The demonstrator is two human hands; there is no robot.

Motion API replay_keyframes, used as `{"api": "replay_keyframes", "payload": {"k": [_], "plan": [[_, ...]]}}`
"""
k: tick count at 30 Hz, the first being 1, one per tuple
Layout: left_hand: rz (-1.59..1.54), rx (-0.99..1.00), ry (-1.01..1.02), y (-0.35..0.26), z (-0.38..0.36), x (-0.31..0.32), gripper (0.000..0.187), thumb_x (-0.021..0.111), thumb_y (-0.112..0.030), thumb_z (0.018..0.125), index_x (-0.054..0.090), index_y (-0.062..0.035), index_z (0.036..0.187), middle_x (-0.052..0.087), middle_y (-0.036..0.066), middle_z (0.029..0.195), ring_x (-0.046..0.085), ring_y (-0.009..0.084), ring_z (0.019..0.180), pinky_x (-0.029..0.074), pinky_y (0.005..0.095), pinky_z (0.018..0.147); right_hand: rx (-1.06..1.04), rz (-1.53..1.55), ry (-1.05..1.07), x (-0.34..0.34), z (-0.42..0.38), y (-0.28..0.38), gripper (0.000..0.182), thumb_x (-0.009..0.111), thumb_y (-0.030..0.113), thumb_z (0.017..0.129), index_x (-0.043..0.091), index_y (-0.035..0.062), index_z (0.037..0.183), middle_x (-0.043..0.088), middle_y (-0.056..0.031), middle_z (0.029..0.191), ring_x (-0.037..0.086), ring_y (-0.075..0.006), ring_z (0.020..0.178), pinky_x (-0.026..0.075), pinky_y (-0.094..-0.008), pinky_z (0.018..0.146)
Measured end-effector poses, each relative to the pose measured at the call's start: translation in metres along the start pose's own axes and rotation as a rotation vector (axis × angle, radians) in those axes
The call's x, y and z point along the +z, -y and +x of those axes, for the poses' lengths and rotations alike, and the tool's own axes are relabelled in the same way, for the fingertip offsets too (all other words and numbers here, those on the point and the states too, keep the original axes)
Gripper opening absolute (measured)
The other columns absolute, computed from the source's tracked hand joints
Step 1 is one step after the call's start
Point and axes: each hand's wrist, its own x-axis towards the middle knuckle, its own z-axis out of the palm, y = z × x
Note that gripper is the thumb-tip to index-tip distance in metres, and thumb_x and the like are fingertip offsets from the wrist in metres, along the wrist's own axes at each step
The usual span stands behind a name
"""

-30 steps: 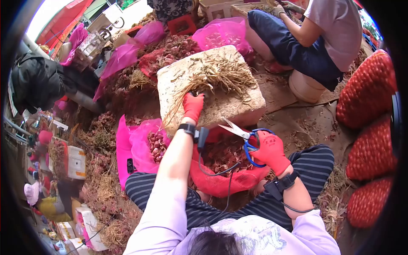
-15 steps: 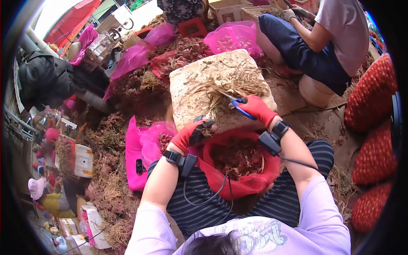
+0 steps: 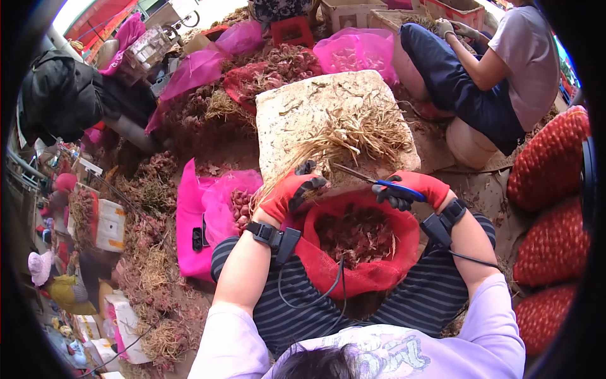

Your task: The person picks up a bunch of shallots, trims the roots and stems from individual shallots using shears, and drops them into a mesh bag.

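Observation:
My right hand (image 3: 413, 189), in a red glove with dark fingertips, grips scissors (image 3: 355, 173) with blue handles. Their dark blades point left over the near edge of a pale foam block (image 3: 278, 120). Closed, my left hand (image 3: 291, 192) wears a matching glove and is at the block's near left corner. Dry stalks (image 3: 309, 151) run from its fingers up onto the block; the ends inside the grip are hidden. More dry straw (image 3: 366, 132) is heaped on the block. Below both hands, a red mesh sack (image 3: 404, 252) stands open between my legs, holding reddish skins or small bulbs (image 3: 353, 234).
Left of my knee lies a pink mesh bag (image 3: 196, 237) with small red bulbs (image 3: 241, 208). Full red sacks (image 3: 549, 158) are stacked at the right. Another person (image 3: 499, 76) sits at the upper right. Heaps of stalked bulbs (image 3: 158, 252) cover the ground at left.
My right hand and the scissors have moved right and toward me, away from the straw. The left hand has shifted slightly, with stalks now trailing from it. The view has also shifted slightly.

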Motion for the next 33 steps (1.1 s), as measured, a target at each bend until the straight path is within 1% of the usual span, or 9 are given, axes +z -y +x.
{"api": "replay_keyframes", "payload": {"k": [1, 4, 9, 14, 19, 24, 26, 29, 33], "plan": [[-0.029, -0.014, -0.003, 0.003, 0.003, 0.0, 0.018, 0.069, -0.022, 0.081, 0.065, -0.0052, 0.085, 0.059, -0.001, 0.078, 0.056, 0.0114, 0.074, 0.045, 0.0291, 0.067, -0.004, -0.024, -0.022, 0.002, 0.001, 0.0, 0.03, 0.056, 0.031, 0.091, 0.067, 0.0034, 0.093, 0.058, -0.0001, 0.06, 0.054, -0.0079, 0.048, 0.04, -0.0233, 0.041], [0.725, 0.725, 0.11, 0.001, -0.003, -0.004, 0.018, 0.068, -0.02, 0.081, 0.064, -0.0043, 0.089, 0.059, 0.0, 0.076, 0.056, 0.0122, 0.074, 0.046, 0.0292, 0.069, -0.087, -0.015, 0.025, 0.004, 0.009, -0.005, 0.029, 0.054, 0.03, 0.092, 0.068, 0.0046, 0.093, 0.058, -0.0003, 0.06, 0.053, -0.0079, 0.048, 0.04, -0.0231, 0.042], [-0.069, 0.047, 0.053, -0.007, -0.007, 0.005, 0.023, 0.066, -0.006, 0.083, 0.062, -0.0034, 0.105, 0.062, 0.006, 0.094, 0.059, 0.0166, 0.086, 0.047, 0.0302, 0.079, -0.06, 0.096, 0.059, 0.005, 0.016, 0.001, 0.028, 0.059, 0.031, 0.09, 0.069, 0.0056, 0.097, 0.057, 0.0001, 0.058, 0.051, -0.0076, 0.046, 0.039, -0.0229, 0.04], [0.016, 0.079, 0.131, 0.015, 0.002, -0.01, 0.019, 0.061, -0.011, 0.089, 0.06, -0.003, 0.105, 0.062, 0.003, 0.094, 0.06, 0.013, 0.087, 0.048, 0.026, 0.077, -0.114, -0.08, -0.058, 0.004, 0.024, -0.002, 0.026, 0.07, 0.03, 0.083, 0.072, 0.007, 0.094, 0.055, 0.0006, 0.054, 0.047, -0.0072, 0.041, 0.035, -0.0229, 0.037], [-0.533, -0.275, 0.037, 0.013, 0.002, -0.005, 0.012, 0.059, -0.015, 0.092, 0.061, -0.0032, 0.095, 0.061, 0.002, 0.09, 0.059, 0.0097, 0.082, 0.049, 0.0245, 0.07, -0.158, -0.099, -0.146, 0.014, 0.009, 0.012, 0.022, 0.072, 0.029, 0.081, 0.074, 0.0086, 0.09, 0.056, 0.0011, 0.054, 0.045, -0.0058, 0.04, 0.033, -0.0223, 0.037], [-0.078, -0.254, -0.031, 0.013, -0.001, -0.02, 0.015, 0.059, -0.019, 0.091, 0.059, -0.0039, 0.094, 0.061, 0.004, 0.089, 0.061, 0.0144, 0.079, 0.052, 0.0287, 0.069, -0.235, -0.092, -0.225, 0.006, 0.028, -0.009, 0.022, 0.072, 0.028, 0.081, 0.075, 0.009, 0.091, 0.057, 0.0015, 0.056, 0.046, -0.0052, 0.043, 0.034, -0.0222, 0.038], [-0.225, -0.308, -0.092, 0.018, 0.002, -0.025, 0.025, 0.056, -0.028, 0.092, 0.06, -0.0038, 0.096, 0.062, 0.005, 0.09, 0.061, 0.0154, 0.078, 0.051, 0.0301, 0.07, -0.256, -0.113, -0.173, -0.003, 0.028, -0.014, 0.022, 0.07, 0.029, 0.083, 0.074, 0.0088, 0.091, 0.057, 0.0018, 0.057, 0.047, -0.0055, 0.044, 0.034, -0.0224, 0.038], [-0.227, -0.185, -0.294, -0.01, -0.007, 0.01, 0.022, 0.053, -0.027, 0.093, 0.057, -0.0129, 0.076, 0.049, -0.005, 0.062, 0.044, 0.0071, 0.052, 0.039, 0.023, 0.052, -0.182, -0.067, -0.034, -0.007, 0.031, -0.02, 0.024, 0.066, 0.031, 0.086, 0.072, 0.0089, 0.092, 0.056, 0.0027, 0.057, 0.047, -0.0058, 0.045, 0.035, -0.0228, 0.039], [-0.171, -0.166, -0.206, -0.006, -0.007, 0.003, 0.021, 0.054, -0.025, 0.093, 0.058, -0.0091, 0.08, 0.049, -0.004, 0.062, 0.045, 0.008, 0.053, 0.039, 0.022, 0.053, -0.102, 0.022, 0.033, 0.011, 0.027, -0.016, 0.029, 0.059, 0.037, 0.09, 0.069, 0.0104, 0.092, 0.053, 0.0038, 0.057, 0.047, -0.0064, 0.046, 0.036, -0.0229, 0.041]]}}
